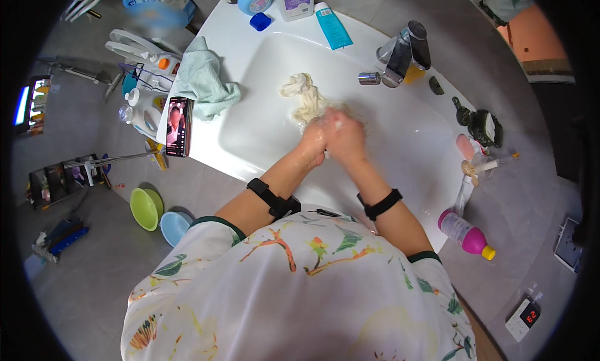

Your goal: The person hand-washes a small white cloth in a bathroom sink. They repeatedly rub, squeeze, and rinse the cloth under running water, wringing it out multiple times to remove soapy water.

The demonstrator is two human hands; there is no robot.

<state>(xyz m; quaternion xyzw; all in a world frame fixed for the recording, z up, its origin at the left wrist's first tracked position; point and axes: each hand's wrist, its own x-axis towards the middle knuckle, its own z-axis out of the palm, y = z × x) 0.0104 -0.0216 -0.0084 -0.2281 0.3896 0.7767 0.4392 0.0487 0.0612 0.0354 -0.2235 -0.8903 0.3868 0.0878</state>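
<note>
A wet cream-coloured cloth (304, 98) lies bunched in the white sink (250, 92), stretching from the basin's middle toward my hands. My left hand (314, 138) is closed on the near end of the cloth. Pressed against it, my right hand (347, 136) is closed too, blurred by motion, with some suds on its back. The part of the cloth between my hands is mostly hidden by them. Both of my wrists wear black bands.
A chrome faucet (400, 55) stands at the back right. A teal tube (333, 27), a blue cap (260, 22) and bottles line the back rim. At left lie a green towel (207, 80) and a phone (179, 127); a pink bottle (464, 231) lies at right.
</note>
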